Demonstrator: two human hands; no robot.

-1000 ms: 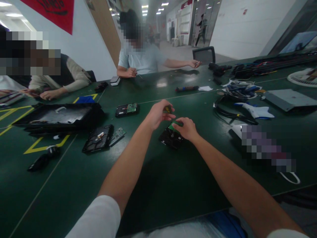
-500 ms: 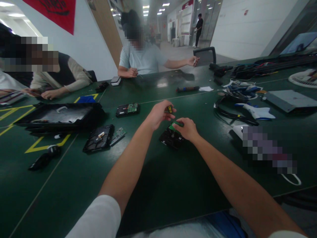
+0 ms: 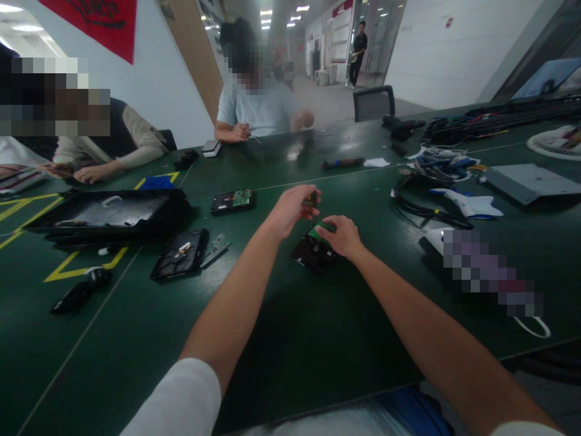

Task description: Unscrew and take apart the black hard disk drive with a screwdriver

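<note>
My left hand (image 3: 293,211) is closed around a screwdriver (image 3: 313,198) with a yellow-and-black handle, above the far side of a hard drive. Its shaft cannot be made out. The black hard drive (image 3: 313,251) lies on the table before me, its green circuit board (image 3: 315,232) facing up. My right hand (image 3: 344,235) grips the drive's right side, with the thumb on the board and the fingers partly hidden. To the left rest another black drive (image 3: 178,254), a loose circuit board (image 3: 216,249) beside it, and a third drive (image 3: 232,200) farther back.
A black tray-like casing (image 3: 113,209) sits at left on the green table (image 3: 290,363). Cables (image 3: 436,209), blue-white gloves (image 3: 476,203), a grey metal case (image 3: 531,181) and a pixelated object (image 3: 490,269) lie at right. Two people (image 3: 254,112) (image 3: 122,133) sit across the table.
My hands and the hard drive stay nearly in place; the screwdriver handle has turned slightly in my left hand. The person opposite has drawn an outstretched arm inward. A distant person has walked leftward.
</note>
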